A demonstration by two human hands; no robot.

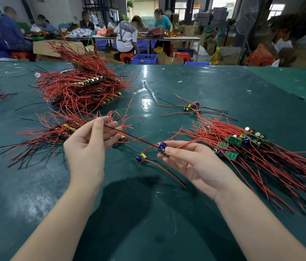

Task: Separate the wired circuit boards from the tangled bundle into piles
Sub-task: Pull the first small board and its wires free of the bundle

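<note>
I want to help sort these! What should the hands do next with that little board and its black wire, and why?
Probably draw the hands apart. The right hand pinches a small circuit board, and the left hand holds its black wire stretched tight between them. The wire's far end still sits near the red loops of the left bundle, so a gentle pull should free it for a pile.

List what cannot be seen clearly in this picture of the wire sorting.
- Head view: the small board in the right hand is partly covered by fingers.
- The left hand covers where the black wire ends.
- The right pile is cut by the frame edge.
- The far stack's lower boards are buried under wires.
</note>
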